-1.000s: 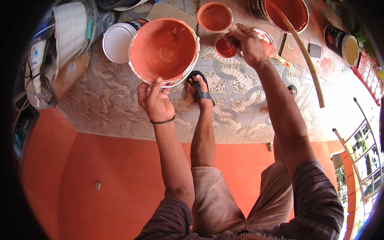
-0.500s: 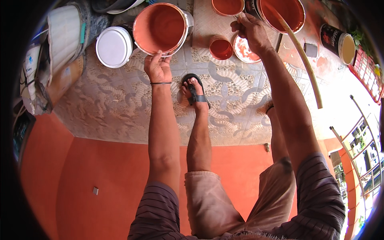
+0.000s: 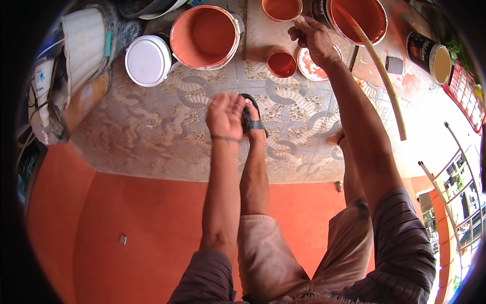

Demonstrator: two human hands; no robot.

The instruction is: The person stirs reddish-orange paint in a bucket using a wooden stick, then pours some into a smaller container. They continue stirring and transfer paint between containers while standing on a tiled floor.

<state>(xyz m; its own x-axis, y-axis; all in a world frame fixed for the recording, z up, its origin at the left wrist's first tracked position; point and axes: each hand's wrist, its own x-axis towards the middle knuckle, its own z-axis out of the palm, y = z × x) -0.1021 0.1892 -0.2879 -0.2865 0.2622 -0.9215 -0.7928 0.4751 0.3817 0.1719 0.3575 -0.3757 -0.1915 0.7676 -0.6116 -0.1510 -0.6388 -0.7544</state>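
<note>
My right hand (image 3: 315, 41) is closed at the rim of a small paint container (image 3: 282, 9) with red-orange paint inside, seemingly by a thin handle that is mostly hidden. My left hand (image 3: 225, 115) is empty and slightly blurred, fingers extended, in the air above the tiles near my sandalled foot. Ahead of it stands a large white bucket (image 3: 205, 38), coated inside with red-orange paint. Just below the held container are a small cup of red paint (image 3: 281, 64) and a paint-smeared white lid (image 3: 310, 66). A wooden stick (image 3: 379, 66) leans out of another bucket of red paint (image 3: 372, 31).
A bucket with a white lid (image 3: 148, 60) lies left of the large bucket. Covered items and cardboard (image 3: 88, 104) line the left side. To the right are a dark paint can (image 3: 421, 54), a red crate (image 3: 464, 99) and a metal railing (image 3: 460, 187). An orange wall (image 3: 152, 228) is behind me.
My left hand has let go of the large bucket's rim and drawn back toward me and to the right. My right hand and the small container have shifted slightly left.
</note>
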